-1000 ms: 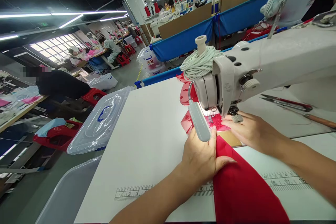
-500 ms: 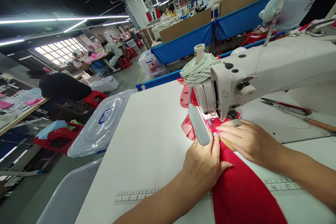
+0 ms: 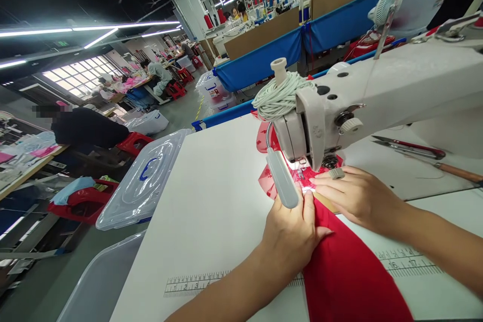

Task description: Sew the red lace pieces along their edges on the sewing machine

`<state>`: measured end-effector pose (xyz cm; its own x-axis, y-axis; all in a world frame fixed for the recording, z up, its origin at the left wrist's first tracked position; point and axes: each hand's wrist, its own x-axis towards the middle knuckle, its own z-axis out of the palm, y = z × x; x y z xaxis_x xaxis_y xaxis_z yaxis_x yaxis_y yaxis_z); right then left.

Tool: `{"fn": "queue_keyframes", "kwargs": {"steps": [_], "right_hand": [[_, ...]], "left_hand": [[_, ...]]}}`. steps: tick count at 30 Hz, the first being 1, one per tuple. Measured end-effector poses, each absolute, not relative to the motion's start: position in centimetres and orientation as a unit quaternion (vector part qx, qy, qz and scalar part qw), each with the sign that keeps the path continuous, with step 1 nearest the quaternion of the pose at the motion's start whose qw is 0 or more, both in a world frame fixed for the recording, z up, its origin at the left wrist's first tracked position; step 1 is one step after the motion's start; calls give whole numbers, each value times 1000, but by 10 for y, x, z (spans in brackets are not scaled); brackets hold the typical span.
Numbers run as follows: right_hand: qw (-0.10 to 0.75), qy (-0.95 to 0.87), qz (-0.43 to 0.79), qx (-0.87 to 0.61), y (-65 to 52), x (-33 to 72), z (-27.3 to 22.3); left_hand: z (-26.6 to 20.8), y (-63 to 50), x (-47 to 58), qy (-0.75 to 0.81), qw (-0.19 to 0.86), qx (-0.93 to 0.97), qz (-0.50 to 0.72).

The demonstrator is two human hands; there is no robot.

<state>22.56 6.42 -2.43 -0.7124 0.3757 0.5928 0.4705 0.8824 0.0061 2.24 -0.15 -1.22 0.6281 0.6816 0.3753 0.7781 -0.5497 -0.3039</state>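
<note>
My left hand [image 3: 290, 231] is closed on a length of red fabric [image 3: 354, 276], its thumb lying over the cloth. The fabric hangs toward me over the table's near side. My right hand [image 3: 356, 196] lies with outstretched fingers on the work, fingertips on red lace [image 3: 307, 176] close to the presser foot [image 3: 301, 174]. Both hands sit just in front of the white sewing machine's head [image 3: 298, 133]. A grey lamp [image 3: 283, 181] hides part of my left fingers and the lace. Sheer red pieces [image 3: 263, 138] lie behind the needle area.
Thread snips [image 3: 418, 148] and a wooden-handled tool [image 3: 458, 171] lie right of the machine head. A ruler strip [image 3: 188, 284] runs along the near table. Lidded plastic boxes [image 3: 147, 176] stand at the left. A small fan [image 3: 388, 5] and blue cloth partitions [image 3: 260, 70] are behind.
The camera view has shifted slightly, so the machine appears a little farther left. Both hands keep nearly the same hold and place on the fabric.
</note>
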Motion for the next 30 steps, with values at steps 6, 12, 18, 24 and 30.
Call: {"fn": "queue_keyframes", "kwargs": {"steps": [6, 12, 18, 24, 30], "right_hand": [[305, -917, -58, -249, 67, 223, -22], [307, -918, -77, -239, 68, 221, -18], [314, -909, -45, -269, 69, 220, -23], [307, -911, -40, -274, 69, 221, -24], [302, -912, -55, -273, 71, 222, -24]], "left_hand": [[-11, 2, 22, -422, 211, -875, -104], [-12, 2, 20, -450, 186, -868, -97], [-14, 0, 20, -433, 200, -871, -116], [-15, 2, 18, -433, 201, -872, -107], [-14, 0, 17, -433, 182, -877, -100]]}}
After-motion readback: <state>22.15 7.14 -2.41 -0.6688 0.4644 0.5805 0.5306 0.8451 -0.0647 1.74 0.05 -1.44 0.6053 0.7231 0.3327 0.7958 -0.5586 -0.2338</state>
